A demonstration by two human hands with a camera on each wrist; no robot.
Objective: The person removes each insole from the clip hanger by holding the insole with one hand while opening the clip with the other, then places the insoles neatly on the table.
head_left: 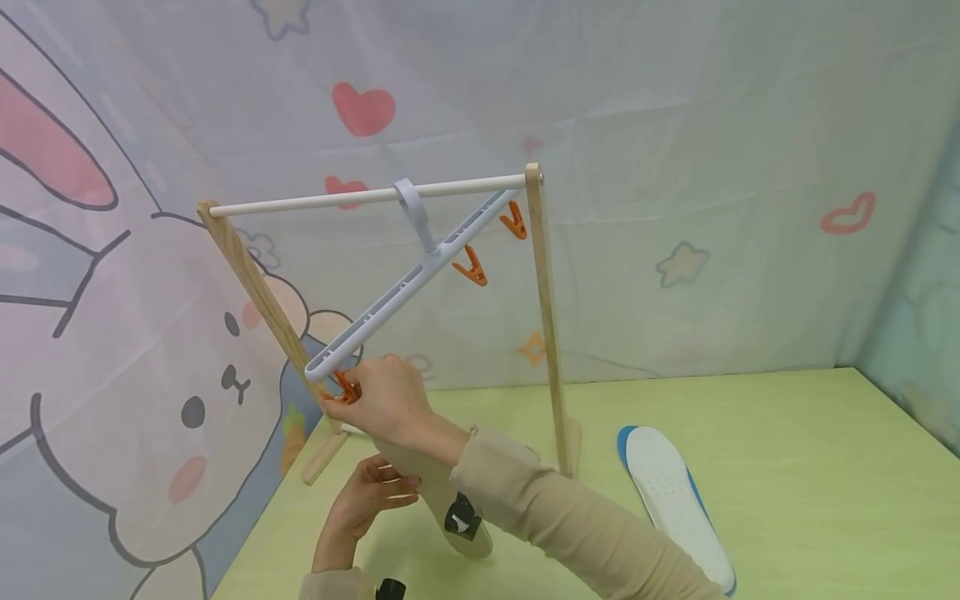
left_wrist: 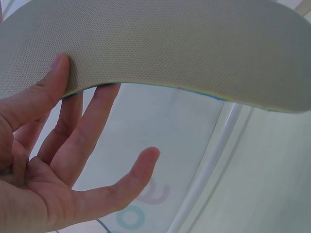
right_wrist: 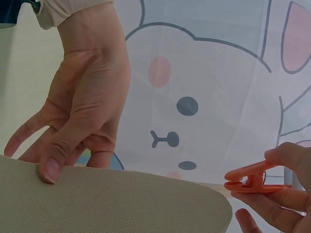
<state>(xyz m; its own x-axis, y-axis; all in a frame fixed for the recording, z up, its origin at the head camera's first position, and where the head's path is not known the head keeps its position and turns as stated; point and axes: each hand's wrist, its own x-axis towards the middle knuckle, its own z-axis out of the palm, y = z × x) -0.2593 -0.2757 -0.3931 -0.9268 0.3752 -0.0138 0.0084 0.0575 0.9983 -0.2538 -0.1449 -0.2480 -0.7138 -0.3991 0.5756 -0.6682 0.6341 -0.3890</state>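
Observation:
My left hand (head_left: 367, 496) pinches a beige mesh-surfaced insole (left_wrist: 170, 48) by its edge, thumb on one face and fingers behind. In the left wrist view one finger stands away from it. Above, my right hand (head_left: 393, 404) pinches an orange clip (right_wrist: 252, 179) between thumb and fingers. That clip is at the low left end of a white hanger (head_left: 390, 302), which hangs tilted. In the right wrist view the clip's tips lie close to the insole's rounded end, apart from it. Two more orange clips (head_left: 472, 267) hang on the hanger's right half.
The hanger hooks over a white rod (head_left: 300, 202) between two wooden posts (head_left: 551, 333). Another insole (head_left: 667, 483), white with blue edges, lies on the green table (head_left: 810, 467) at right. A printed cloth (head_left: 675, 125) hangs behind and at the left.

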